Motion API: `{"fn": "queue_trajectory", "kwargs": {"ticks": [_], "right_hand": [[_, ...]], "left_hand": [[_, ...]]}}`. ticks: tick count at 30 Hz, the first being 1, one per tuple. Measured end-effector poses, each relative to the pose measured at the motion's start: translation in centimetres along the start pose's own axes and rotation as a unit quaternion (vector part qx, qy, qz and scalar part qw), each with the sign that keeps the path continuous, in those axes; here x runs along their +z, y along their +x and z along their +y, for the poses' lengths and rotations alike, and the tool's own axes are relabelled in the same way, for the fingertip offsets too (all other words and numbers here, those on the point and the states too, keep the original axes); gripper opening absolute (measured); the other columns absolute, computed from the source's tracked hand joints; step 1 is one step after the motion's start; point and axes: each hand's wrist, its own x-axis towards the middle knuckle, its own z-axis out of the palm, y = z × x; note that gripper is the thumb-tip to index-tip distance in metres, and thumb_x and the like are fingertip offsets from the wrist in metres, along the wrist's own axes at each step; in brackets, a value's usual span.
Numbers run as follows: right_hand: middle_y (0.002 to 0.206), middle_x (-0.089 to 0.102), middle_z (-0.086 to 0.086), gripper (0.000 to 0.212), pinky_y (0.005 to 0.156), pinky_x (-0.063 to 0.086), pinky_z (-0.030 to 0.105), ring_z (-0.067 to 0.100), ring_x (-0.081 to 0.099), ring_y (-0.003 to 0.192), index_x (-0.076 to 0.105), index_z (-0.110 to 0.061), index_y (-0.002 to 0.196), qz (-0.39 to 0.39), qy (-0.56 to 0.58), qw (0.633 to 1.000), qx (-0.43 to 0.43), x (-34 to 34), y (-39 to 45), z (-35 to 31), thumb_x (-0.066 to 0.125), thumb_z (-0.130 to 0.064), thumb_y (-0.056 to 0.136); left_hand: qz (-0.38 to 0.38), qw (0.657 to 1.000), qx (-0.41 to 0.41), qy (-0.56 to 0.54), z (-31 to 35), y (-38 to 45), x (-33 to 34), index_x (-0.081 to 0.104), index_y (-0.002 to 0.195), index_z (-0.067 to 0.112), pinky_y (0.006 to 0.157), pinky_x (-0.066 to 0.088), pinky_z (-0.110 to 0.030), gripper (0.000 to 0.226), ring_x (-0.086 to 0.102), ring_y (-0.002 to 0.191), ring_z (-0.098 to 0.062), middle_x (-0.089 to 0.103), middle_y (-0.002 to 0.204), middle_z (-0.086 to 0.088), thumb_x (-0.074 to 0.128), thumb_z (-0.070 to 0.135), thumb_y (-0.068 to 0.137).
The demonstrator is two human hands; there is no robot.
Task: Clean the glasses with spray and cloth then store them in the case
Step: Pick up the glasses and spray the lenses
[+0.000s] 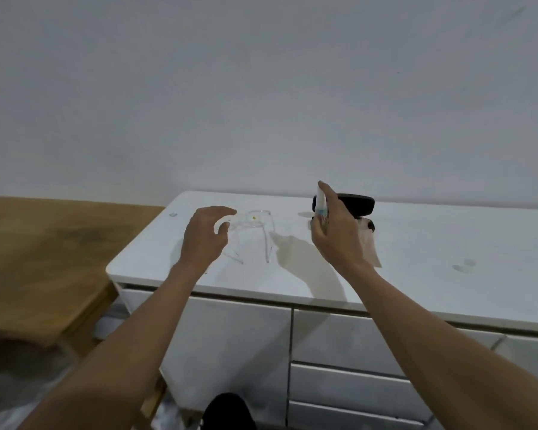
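Clear-framed glasses (257,226) lie on the white cabinet top (416,262), arms unfolded toward me. My left hand (204,235) hovers just left of them, fingers loosely curved with thumb and fingers apart, holding nothing. My right hand (336,229) grips a small white spray bottle (321,209) upright, index finger on its top, to the right of the glasses. Behind that hand an open dark glasses case (359,206) sits on the top, with a pale cloth (370,246) lying in front of it, partly hidden by my hand.
The cabinet has white drawers (339,346) below its front edge. A wooden table (44,259) stands lower to the left. A plain wall rises behind. A dark object (227,411) sits at the bottom near the floor.
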Motion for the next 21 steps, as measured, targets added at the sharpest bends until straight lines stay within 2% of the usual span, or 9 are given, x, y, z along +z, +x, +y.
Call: {"fn": "queue_trajectory", "kwargs": {"ticks": [5, 10, 14, 16, 18, 21], "right_hand": [[0.113, 0.061, 0.002, 0.067, 0.082, 0.051, 0.031, 0.015, 0.059, 0.088, 0.037, -0.023, 0.156, -0.017, 0.010, 1.000, -0.003, 2.3, 0.3, -0.5, 0.054, -0.005, 0.094], [0.112, 0.062, 0.002, 0.067, 0.080, 0.054, 0.036, 0.016, 0.060, 0.084, 0.038, -0.024, 0.155, -0.022, 0.005, 1.000, 0.008, 3.2, 0.6, 0.1, 0.054, -0.005, 0.093], [0.113, 0.064, 0.002, 0.067, 0.080, 0.055, 0.036, 0.013, 0.058, 0.082, 0.038, -0.024, 0.155, -0.024, -0.002, 1.000, 0.013, 3.3, 0.8, 1.0, 0.054, -0.006, 0.093], [0.120, 0.064, 0.002, 0.067, 0.083, 0.055, 0.034, 0.012, 0.059, 0.087, 0.037, -0.023, 0.156, -0.023, -0.006, 1.000, 0.011, 3.2, 0.8, 1.4, 0.054, -0.006, 0.093], [0.127, 0.063, 0.001, 0.067, 0.086, 0.055, 0.034, 0.012, 0.060, 0.092, 0.036, -0.023, 0.156, -0.024, -0.009, 1.000, 0.012, 3.2, 0.9, 1.7, 0.054, -0.007, 0.094], [0.118, 0.064, 0.003, 0.066, 0.082, 0.054, 0.035, 0.011, 0.055, 0.086, 0.036, -0.024, 0.156, -0.028, -0.009, 0.999, 0.019, 3.3, 0.9, 2.0, 0.054, -0.008, 0.094]], "left_hand": [[-0.033, 0.999, -0.020, 0.019, -3.5, 0.4, -0.5, 0.078, 0.113, 0.019, 0.107, 0.045, -0.042, 0.036, 0.060, 0.121, -0.031, 0.070, 0.128, -0.006, 0.072, -0.003, 0.085], [-0.051, 0.998, -0.038, -0.015, -4.6, 1.4, 0.0, 0.079, 0.112, 0.016, 0.107, 0.047, -0.047, 0.040, 0.062, 0.121, -0.030, 0.068, 0.133, -0.006, 0.068, -0.007, 0.082], [-0.063, 0.997, -0.044, -0.023, -5.3, 2.0, 0.5, 0.080, 0.108, 0.013, 0.106, 0.049, -0.037, 0.033, 0.065, 0.122, -0.023, 0.068, 0.134, -0.004, 0.073, -0.005, 0.082], [-0.062, 0.997, -0.048, -0.022, -5.8, 2.2, 0.8, 0.081, 0.105, 0.011, 0.107, 0.049, -0.035, 0.027, 0.066, 0.121, -0.021, 0.070, 0.131, -0.005, 0.076, -0.003, 0.083], [-0.049, 0.997, -0.048, -0.025, -5.8, 2.4, 1.0, 0.081, 0.103, 0.008, 0.105, 0.052, -0.039, 0.023, 0.068, 0.118, -0.022, 0.072, 0.128, -0.006, 0.077, -0.003, 0.083], [-0.015, 1.000, -0.021, -0.012, -5.7, 2.6, 1.5, 0.080, 0.105, 0.004, 0.100, 0.056, -0.043, 0.023, 0.073, 0.108, -0.026, 0.075, 0.120, -0.011, 0.077, -0.005, 0.083]]}}
